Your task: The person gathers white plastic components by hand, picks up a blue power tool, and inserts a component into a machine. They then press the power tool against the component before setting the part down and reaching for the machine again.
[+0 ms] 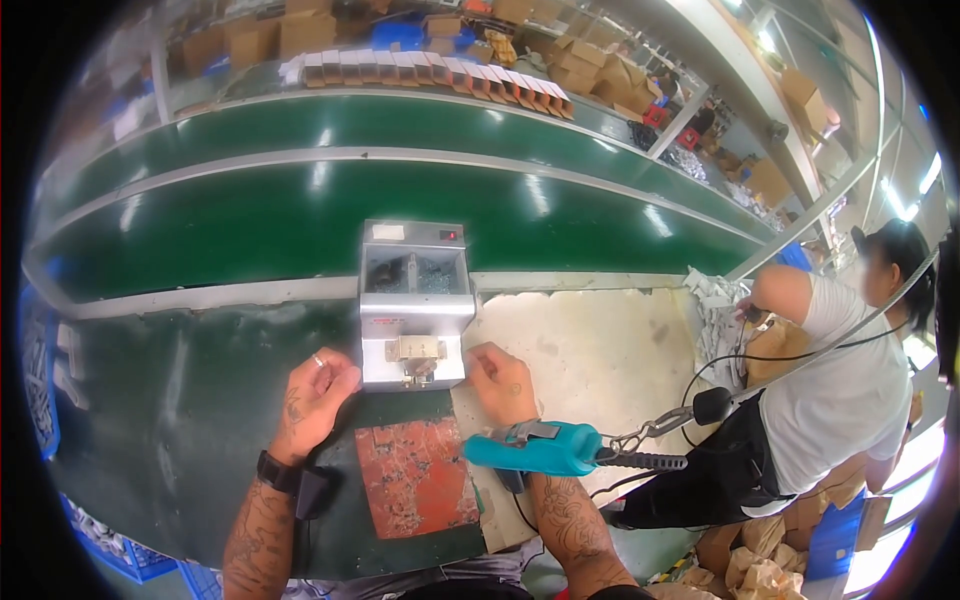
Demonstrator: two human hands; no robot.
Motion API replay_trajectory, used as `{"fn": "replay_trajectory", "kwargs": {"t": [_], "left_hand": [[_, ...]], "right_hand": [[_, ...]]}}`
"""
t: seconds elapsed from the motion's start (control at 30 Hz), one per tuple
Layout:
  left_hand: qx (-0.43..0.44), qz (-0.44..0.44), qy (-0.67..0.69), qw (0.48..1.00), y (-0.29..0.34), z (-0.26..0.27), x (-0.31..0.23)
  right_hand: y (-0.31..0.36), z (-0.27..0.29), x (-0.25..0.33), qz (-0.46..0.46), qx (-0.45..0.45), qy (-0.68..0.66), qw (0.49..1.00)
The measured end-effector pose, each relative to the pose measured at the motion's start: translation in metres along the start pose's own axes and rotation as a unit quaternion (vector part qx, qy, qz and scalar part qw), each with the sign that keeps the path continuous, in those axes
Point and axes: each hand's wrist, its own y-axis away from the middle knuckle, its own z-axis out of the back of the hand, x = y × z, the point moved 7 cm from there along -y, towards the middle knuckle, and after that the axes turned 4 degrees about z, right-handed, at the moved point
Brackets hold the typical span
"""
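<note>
A silver-grey screw feeder (417, 310) stands in front of me, its top tray holding small metal screws. My left hand (312, 400) is at its left front corner, fingers curled; the fingertips are partly hidden, so I cannot tell what they hold. At the feeder's right front edge is my right hand (503, 385), thumb and fingers bent together, also with hidden contents. A teal electric screwdriver (535, 450) hangs from a metal hook above my right wrist. Below the feeder lies a worn red mat (418, 478).
A green conveyor belt (250, 235) with metal rails runs behind the table. Rows of small boxes (430, 72) line the far side. On the right a person (830, 380) in a white shirt works beside cartons and a pile of pale parts (722, 310). A blue crate (38, 370) is at the left.
</note>
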Motion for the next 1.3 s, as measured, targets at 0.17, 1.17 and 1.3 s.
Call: {"fn": "replay_trajectory", "kwargs": {"t": [0.17, 1.17, 1.3], "left_hand": [[0.000, -0.002, 0.010, 1.000, 0.001, -0.001, -0.003], [0.006, -0.011, 0.017, 1.000, 0.000, -0.002, 0.000], [0.003, -0.012, 0.007, 1.000, 0.000, -0.002, -0.003]], "right_hand": [[0.000, -0.003, -0.003, -0.015, 0.030, 0.007, 0.999], [-0.001, -0.003, -0.006, -0.022, 0.024, 0.013, 0.999], [-0.001, 0.001, 0.002, 0.021, -0.010, 0.010, 1.000]]}}
